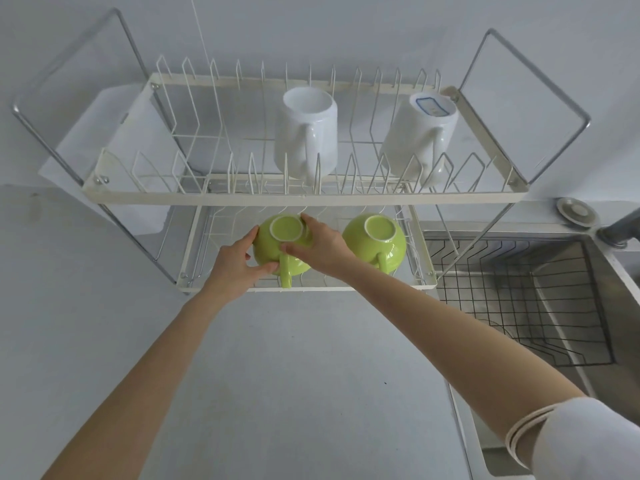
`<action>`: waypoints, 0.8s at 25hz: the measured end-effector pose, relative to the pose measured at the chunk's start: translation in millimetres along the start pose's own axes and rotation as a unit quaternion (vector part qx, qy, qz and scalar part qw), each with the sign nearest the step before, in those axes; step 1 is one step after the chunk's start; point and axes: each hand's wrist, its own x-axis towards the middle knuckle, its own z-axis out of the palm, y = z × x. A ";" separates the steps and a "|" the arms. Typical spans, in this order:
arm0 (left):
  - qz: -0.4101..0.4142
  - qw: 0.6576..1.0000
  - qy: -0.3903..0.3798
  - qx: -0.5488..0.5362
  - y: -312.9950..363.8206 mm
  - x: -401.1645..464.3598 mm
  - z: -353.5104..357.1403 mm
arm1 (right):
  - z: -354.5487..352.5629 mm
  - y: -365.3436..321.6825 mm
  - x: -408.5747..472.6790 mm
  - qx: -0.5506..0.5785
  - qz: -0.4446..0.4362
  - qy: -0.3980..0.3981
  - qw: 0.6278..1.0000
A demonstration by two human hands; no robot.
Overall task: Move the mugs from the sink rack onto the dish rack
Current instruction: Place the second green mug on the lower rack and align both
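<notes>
A green mug [273, 245] sits upside down on the lower tier of the white two-tier dish rack [304, 197], its handle pointing toward me. My left hand [233, 263] grips its left side and my right hand [320, 249] grips its right side and top. A second green mug [375, 242] stands upside down to its right on the same tier. On the upper tier rest two white mugs, one [306, 133] in the middle and another [419, 140] at the right, upside down. The black wire sink rack [519, 299] in the sink holds no mugs.
The steel sink [588, 341] lies at the right with a faucet base [620, 226] and a round drain plug [575, 209] behind it. A white cutting board [114, 157] leans behind the rack's left end. Grey countertop [277, 375] spreads in front.
</notes>
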 end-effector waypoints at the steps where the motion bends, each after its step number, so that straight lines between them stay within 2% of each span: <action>1: -0.002 1.000 -0.002 0.001 -0.5 -0.2 0.9 | 1.4 1.5 -0.1 0.001 -0.003 0.004 1.000; 12: -0.022 0.998 -0.016 0.052 4.2 0.7 3.1 | 6.0 5.4 -1.5 -0.035 -0.019 0.020 0.999; 17: -0.019 0.996 -0.038 0.073 3.0 2.7 -3.8 | -3.7 12.4 -12.1 -0.105 -0.051 0.018 0.993; 20: -0.011 0.998 -0.015 0.059 4.9 0.8 -3.5 | -19.6 24.1 -20.3 -0.146 -0.075 0.035 0.986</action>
